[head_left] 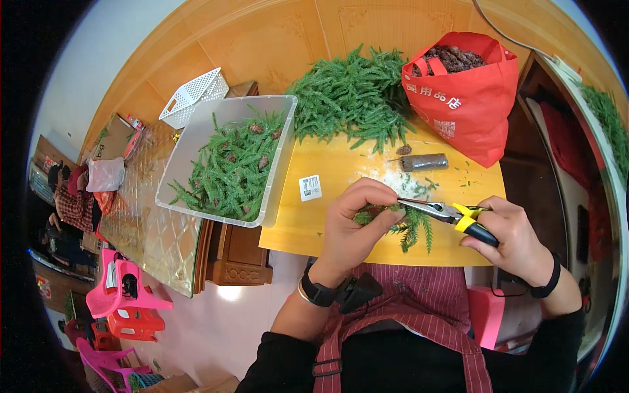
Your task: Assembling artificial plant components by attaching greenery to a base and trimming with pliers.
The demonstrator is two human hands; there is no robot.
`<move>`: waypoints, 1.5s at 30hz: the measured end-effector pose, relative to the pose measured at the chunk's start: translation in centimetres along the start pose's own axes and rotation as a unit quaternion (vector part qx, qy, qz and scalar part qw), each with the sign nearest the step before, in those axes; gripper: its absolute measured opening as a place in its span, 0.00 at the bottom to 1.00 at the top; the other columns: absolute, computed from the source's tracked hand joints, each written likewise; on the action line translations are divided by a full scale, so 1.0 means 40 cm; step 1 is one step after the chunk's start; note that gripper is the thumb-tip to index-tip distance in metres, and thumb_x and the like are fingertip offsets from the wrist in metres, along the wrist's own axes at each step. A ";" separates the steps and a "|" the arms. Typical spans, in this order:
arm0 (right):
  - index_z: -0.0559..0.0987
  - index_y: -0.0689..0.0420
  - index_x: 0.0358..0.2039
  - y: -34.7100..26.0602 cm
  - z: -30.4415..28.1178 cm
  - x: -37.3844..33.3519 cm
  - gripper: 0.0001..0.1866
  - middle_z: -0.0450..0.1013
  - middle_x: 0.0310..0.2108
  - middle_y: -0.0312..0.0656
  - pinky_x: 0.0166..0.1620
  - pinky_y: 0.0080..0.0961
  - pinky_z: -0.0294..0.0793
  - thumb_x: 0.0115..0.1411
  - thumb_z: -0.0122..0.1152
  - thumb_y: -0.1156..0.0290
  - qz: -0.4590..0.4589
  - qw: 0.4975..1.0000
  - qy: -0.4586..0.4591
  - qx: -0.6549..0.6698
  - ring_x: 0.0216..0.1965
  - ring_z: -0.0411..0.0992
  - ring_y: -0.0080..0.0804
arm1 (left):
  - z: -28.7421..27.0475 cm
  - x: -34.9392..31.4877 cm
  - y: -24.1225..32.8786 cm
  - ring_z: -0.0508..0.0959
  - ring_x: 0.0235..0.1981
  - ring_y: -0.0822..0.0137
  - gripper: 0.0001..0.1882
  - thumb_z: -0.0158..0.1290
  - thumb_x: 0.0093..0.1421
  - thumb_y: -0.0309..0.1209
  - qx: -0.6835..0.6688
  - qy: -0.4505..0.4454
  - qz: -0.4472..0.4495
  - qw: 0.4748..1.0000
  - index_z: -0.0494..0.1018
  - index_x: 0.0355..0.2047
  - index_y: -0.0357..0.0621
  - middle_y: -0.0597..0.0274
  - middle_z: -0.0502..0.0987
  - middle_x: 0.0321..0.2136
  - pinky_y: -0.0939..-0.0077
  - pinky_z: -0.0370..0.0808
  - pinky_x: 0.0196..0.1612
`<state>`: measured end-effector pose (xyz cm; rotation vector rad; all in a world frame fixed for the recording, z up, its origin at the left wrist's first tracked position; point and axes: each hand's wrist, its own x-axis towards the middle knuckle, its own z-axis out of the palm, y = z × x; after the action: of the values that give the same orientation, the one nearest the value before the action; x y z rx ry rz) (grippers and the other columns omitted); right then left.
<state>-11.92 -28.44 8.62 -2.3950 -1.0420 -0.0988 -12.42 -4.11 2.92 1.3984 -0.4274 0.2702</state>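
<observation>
My left hand point(357, 226) pinches a green artificial pine sprig point(415, 230) over the front part of the yellow table point(295, 229). My right hand point(514, 236) is wrapped round pliers point(468, 218) with yellow and black handles. Their jaws point left and reach the sprig beside my left fingertips; whether they clamp a wire there is too small to tell. Behind my hands lies a dark bundle in clear wrap point(424, 162), with a small brown pine cone point(404, 150) near it. White powder and green bits are scattered around.
A big heap of pine sprigs point(354, 98) covers the table's back. Right of it stands a red bag point(458, 98) full of pine cones. At left, a translucent bin point(283, 154) holds sprigs with cones. A white label point(310, 188) and white basket point(193, 98) also show.
</observation>
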 end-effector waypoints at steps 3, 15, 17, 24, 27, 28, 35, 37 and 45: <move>0.72 0.61 0.22 0.008 -0.007 0.003 0.16 0.66 0.19 0.45 0.31 0.30 0.67 0.42 0.65 0.62 0.019 0.999 -0.022 0.041 0.28 0.66 0.45 | 0.001 -0.004 -0.003 0.70 0.23 0.73 0.06 0.50 0.48 0.16 -0.051 -0.007 -0.024 0.998 0.69 0.28 0.35 0.56 0.69 0.32 0.84 0.68 0.23; 0.74 0.61 0.25 0.081 0.005 0.025 0.19 0.68 0.22 0.40 0.42 0.32 0.65 0.41 0.66 0.58 -0.075 0.992 -0.042 0.094 0.38 0.66 0.43 | -0.004 -0.020 -0.005 0.73 0.23 0.69 0.12 0.56 0.47 0.23 -0.227 -0.010 -0.126 0.966 0.66 0.31 0.38 0.55 0.70 0.32 0.85 0.67 0.20; 0.74 0.61 0.24 0.085 0.009 0.031 0.19 0.68 0.22 0.40 0.42 0.32 0.65 0.40 0.67 0.58 -0.095 0.990 -0.043 0.096 0.38 0.66 0.43 | -0.011 -0.021 -0.005 0.73 0.23 0.69 0.13 0.58 0.48 0.25 -0.228 -0.021 -0.129 0.965 0.66 0.31 0.38 0.55 0.70 0.31 0.85 0.67 0.20; 0.72 0.59 0.21 0.078 0.002 0.050 0.16 0.69 0.23 0.39 0.41 0.32 0.66 0.40 0.66 0.61 -0.136 0.990 -0.016 0.029 0.38 0.67 0.41 | -0.008 -0.013 -0.011 0.75 0.26 0.64 0.14 0.59 0.48 0.31 -0.236 -0.093 -0.105 0.962 0.67 0.28 0.37 0.51 0.71 0.28 0.81 0.69 0.23; 0.72 0.59 0.21 0.063 -0.003 0.059 0.15 0.69 0.22 0.40 0.40 0.31 0.67 0.40 0.66 0.63 -0.153 0.988 0.000 -0.014 0.37 0.67 0.42 | -0.010 -0.012 -0.017 0.75 0.28 0.63 0.13 0.59 0.48 0.31 -0.229 -0.096 -0.084 0.965 0.67 0.27 0.37 0.52 0.71 0.28 0.77 0.71 0.28; 0.72 0.59 0.21 0.061 -0.003 0.058 0.15 0.69 0.22 0.40 0.40 0.31 0.67 0.39 0.66 0.63 -0.159 0.987 0.007 -0.033 0.37 0.67 0.41 | -0.011 -0.011 -0.019 0.74 0.29 0.63 0.13 0.59 0.48 0.31 -0.225 -0.098 -0.071 0.967 0.67 0.27 0.37 0.52 0.71 0.28 0.75 0.72 0.30; 0.71 0.60 0.19 0.083 0.021 0.032 0.16 0.67 0.20 0.41 0.38 0.32 0.67 0.38 0.67 0.63 -0.140 0.989 0.020 -0.039 0.35 0.67 0.43 | -0.008 -0.006 -0.019 0.74 0.32 0.62 0.09 0.58 0.47 0.24 -0.162 -0.061 -0.008 0.985 0.68 0.25 0.38 0.53 0.71 0.28 0.73 0.72 0.34; 0.72 0.60 0.20 0.084 0.025 0.030 0.15 0.68 0.21 0.42 0.38 0.31 0.68 0.39 0.67 0.64 -0.123 0.992 0.008 -0.020 0.36 0.68 0.43 | -0.006 -0.009 -0.019 0.74 0.32 0.63 0.09 0.58 0.46 0.21 -0.126 -0.037 0.015 0.991 0.68 0.25 0.37 0.53 0.71 0.29 0.73 0.72 0.35; 0.73 0.60 0.21 0.072 0.017 0.034 0.15 0.70 0.25 0.43 0.40 0.35 0.66 0.38 0.67 0.64 -0.127 0.990 0.046 -0.028 0.38 0.67 0.45 | -0.007 0.002 -0.003 0.75 0.34 0.59 0.09 0.56 0.45 0.18 0.149 0.006 0.182 0.972 0.68 0.27 0.37 0.54 0.73 0.30 0.70 0.73 0.37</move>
<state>-9.06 -28.84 7.13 -2.2711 -1.3097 -0.3294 -12.27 -3.86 2.80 1.6046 -0.6549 0.6632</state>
